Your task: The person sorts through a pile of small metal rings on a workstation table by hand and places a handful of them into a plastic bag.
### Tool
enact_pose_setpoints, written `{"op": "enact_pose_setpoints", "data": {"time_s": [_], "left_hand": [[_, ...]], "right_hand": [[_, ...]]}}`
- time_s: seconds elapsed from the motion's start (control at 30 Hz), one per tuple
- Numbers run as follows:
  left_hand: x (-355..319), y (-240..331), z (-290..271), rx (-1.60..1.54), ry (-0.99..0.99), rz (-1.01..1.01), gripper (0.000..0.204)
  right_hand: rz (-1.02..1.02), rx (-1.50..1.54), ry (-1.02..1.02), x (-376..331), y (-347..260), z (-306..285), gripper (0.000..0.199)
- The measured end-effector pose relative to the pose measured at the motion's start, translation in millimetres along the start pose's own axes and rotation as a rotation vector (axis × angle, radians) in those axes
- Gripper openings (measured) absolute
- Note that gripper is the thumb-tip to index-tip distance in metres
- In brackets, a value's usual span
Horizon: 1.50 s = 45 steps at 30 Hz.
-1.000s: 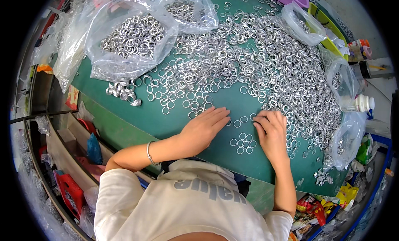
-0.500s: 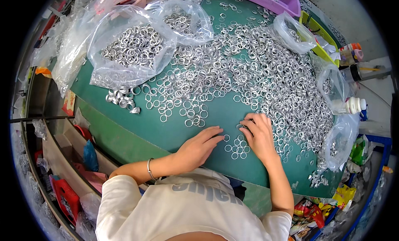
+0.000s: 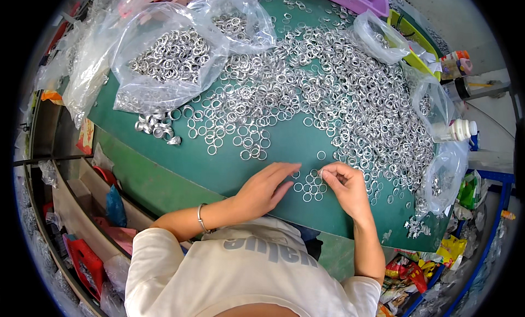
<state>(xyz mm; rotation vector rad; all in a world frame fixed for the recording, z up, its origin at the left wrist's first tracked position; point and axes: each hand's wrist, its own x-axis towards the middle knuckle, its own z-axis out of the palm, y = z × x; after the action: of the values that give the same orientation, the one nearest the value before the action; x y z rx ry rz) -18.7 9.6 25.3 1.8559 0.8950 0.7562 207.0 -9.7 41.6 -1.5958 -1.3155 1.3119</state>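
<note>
In the head view, the right hand [image 3: 350, 192] is coming closer to the small cluster of metal rings [image 3: 307, 188] than half a second ago, its fingers now curling inward, while the left hand's fingertips are edging toward the same cluster. The cluster is lying on the green tabletop [image 3: 202, 165] between the two hands. The right thumb and forefinger are closing narrowly at the cluster's edge; whether they are gripping a ring, I cannot tell. The left hand [image 3: 257, 192] is staying loosely open, thumb apart from fingers, and its wrist is wearing a silver bangle [image 3: 200, 217]. A single ring [image 3: 321, 158] is lying just beyond the right fingertips. Farther beyond both hands, a large heap of rings [image 3: 377, 115] is spreading, and a clear plastic bag [image 3: 139, 101] is holding more beyond the left hand.
</note>
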Motion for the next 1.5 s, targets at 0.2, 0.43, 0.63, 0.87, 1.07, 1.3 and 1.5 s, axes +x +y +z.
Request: {"op": "enact_pose_setpoints", "data": {"time_s": [0.2,0.43,0.63,0.87,1.07,1.3,1.5], "left_hand": [[17.6,7.0,7.8,-0.272,-0.010,-0.094,0.037],[20.0,-17.0,14.1,0.196,0.086,0.108,0.029],[10.2,-18.4,17.7,0.175,-0.030,0.119,0.032],[43.6,-32.8,-26.3,1.007,0.109,0.137,0.037],[26.8,-30.6,-22.9,0.986,-0.069,0.137,0.035],[15.0,-36.6,-29.9,0.836,0.047,0.069,0.037],[9.5,-33.7,-35.5,0.777,-0.004,0.046,0.039]], "right_hand": [[0.132,0.234,-0.160,-4.5,-11.3,7.0,0.008],[-0.293,-0.533,0.208,-2.2,0.9,8.5,0.019],[-0.571,-0.743,0.093,0.3,16.1,15.2,0.037],[-0.625,-0.741,0.026,22.6,-13.4,25.6,0.038],[-0.707,-0.981,0.077,61.3,2.0,39.2,0.034],[-0.630,-0.798,0.081,66.3,-9.2,36.8,0.038],[-0.613,-1.073,-0.110,45.7,-6.5,39.2,0.048]]}}
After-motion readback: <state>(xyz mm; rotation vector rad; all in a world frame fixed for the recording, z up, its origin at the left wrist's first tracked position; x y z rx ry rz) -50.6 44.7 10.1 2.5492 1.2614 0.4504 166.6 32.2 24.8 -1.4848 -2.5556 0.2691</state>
